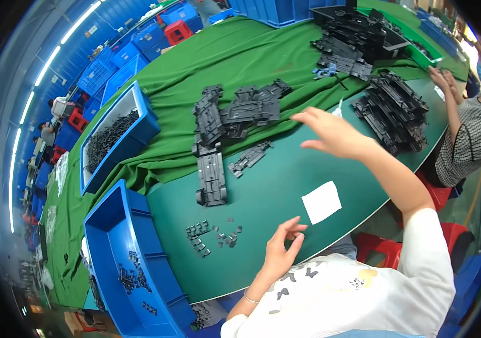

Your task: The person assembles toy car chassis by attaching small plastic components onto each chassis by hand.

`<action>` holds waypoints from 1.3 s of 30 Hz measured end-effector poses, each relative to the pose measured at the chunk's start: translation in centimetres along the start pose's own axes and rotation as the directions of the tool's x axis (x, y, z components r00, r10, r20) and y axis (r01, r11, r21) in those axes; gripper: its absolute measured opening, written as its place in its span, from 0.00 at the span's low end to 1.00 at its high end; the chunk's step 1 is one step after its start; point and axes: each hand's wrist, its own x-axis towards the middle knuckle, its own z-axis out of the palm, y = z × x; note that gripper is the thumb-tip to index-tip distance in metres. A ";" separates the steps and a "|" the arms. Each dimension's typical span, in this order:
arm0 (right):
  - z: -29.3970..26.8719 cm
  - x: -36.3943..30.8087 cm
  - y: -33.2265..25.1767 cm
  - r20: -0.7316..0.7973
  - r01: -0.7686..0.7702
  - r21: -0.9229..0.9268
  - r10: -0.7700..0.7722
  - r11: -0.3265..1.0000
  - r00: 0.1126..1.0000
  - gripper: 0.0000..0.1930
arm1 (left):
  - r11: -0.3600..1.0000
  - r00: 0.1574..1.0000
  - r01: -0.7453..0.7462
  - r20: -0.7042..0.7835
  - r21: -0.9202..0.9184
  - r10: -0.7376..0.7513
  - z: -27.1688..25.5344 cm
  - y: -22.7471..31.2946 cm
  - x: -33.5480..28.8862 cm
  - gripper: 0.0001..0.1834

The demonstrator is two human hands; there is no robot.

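Frames [251,110], black and ribbed, lie heaped mid-scene, partly on green cloth [285,50], partly on the green surface [274,186]. And look at the right hand [330,132] — raised just right of that heap, fingers pointing left towards it, grip apart, nothing seen in it. That is the relation to watch: heap to the left of the fingertips, stack [392,115] of more frames on the other side, beyond the wrist, and the right hand nearer to both. The lowest frame's long axis runs up and down the view, across the line of those fingers. Down below, the left hand [285,245] sits close to the body, loosely curled — thumb a little apart from the fingers, no object visible there. Just beside it, white paper [322,203]; to its left, small black clips [229,239], some in short rows, near the blue bin [164,248].
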 end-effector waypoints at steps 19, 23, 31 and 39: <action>0.0 -1.9 3.3 0.310 -0.265 0.940 0.215 -0.213 0.926 0.27 | 0.984 0.984 -0.038 -0.176 -0.174 0.007 -1.9 -1.0 -2.5 0.12; 1.5 -4.4 -1.9 0.371 -0.287 0.836 0.098 -0.467 0.923 0.28 | 0.984 0.985 -0.065 -0.171 -0.168 0.036 -2.0 -0.3 -2.0 0.12; 3.5 -4.5 -4.8 0.372 -0.326 0.737 -0.047 -0.592 0.927 0.30 | 0.969 0.968 -0.047 -0.250 -0.242 -0.015 -2.8 0.0 -3.4 0.12; 4.4 -5.6 -7.8 -0.238 -0.022 0.180 0.065 0.983 0.969 0.29 | 0.955 0.966 -0.084 -0.259 -0.286 0.007 -2.7 -0.3 -3.0 0.13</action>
